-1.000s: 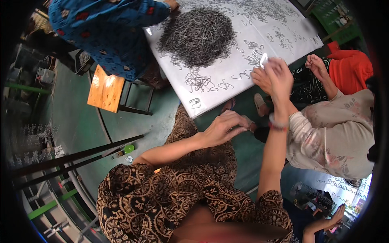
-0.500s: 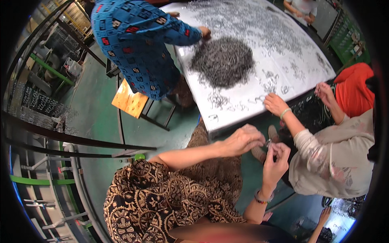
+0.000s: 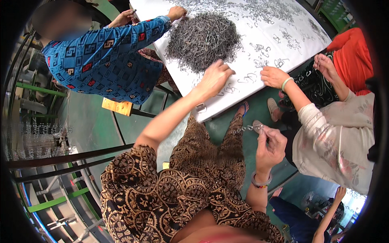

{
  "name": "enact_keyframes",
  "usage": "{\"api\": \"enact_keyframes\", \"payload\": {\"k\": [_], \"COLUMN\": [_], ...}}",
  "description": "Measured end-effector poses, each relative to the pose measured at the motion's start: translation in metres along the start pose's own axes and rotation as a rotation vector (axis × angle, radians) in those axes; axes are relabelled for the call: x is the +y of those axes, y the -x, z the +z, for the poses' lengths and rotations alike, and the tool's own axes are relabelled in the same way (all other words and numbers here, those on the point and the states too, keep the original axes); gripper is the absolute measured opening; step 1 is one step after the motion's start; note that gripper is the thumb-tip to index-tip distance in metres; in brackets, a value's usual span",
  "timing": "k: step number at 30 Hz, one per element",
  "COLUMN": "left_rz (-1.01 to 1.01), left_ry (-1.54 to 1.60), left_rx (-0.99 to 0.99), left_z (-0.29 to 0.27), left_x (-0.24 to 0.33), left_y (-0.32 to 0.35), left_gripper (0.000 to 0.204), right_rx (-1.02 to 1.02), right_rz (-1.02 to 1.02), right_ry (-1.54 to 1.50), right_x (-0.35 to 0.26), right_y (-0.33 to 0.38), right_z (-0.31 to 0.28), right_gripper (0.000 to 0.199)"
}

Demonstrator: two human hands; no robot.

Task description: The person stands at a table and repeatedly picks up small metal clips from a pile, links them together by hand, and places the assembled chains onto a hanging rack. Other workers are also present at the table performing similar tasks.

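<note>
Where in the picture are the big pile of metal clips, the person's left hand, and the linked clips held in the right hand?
pile of metal clips (image 3: 202, 38), head view, middle of heap
left hand (image 3: 215, 77), head view, back of hand
linked clips (image 3: 246, 129), head view, middle of chain

Head-worn fisheye, looking steeply down (rim bent), white table (image 3: 259, 44) ahead

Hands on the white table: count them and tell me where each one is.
3. The person's own left hand reaches beside the pile of metal clips; a co-worker's hand at the pile's far side; another co-worker's hand near the table edge.
</note>
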State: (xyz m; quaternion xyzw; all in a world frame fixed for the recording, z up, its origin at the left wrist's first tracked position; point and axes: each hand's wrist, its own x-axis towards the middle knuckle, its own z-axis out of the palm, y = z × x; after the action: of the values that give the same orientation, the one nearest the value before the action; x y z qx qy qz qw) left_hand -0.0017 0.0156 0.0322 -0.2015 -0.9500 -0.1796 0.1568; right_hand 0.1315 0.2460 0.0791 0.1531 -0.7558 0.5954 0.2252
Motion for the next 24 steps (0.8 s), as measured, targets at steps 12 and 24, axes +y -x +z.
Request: {"api": "enact_keyframes", "payload": {"k": [12,24], "left_rz": [0.543,0.166], "left_ry": [-0.525,-0.354], "left_rx": [-0.279,-0.305], "left_z": [0.031,0.032], "left_x": [-0.067,-0.055], "left_y": [-0.046,-0.056], "left_gripper": [0.014,0.015], "right_rx": [-0.064,0.012], "right_rz": [0.076,0.193], "right_ry": [-0.009,0.007], "right_x": [-0.008,0.002], "right_y": [0.005,-0.001], "right_z": [0.004,-0.002], "right_gripper": [0.023,0.022]}}
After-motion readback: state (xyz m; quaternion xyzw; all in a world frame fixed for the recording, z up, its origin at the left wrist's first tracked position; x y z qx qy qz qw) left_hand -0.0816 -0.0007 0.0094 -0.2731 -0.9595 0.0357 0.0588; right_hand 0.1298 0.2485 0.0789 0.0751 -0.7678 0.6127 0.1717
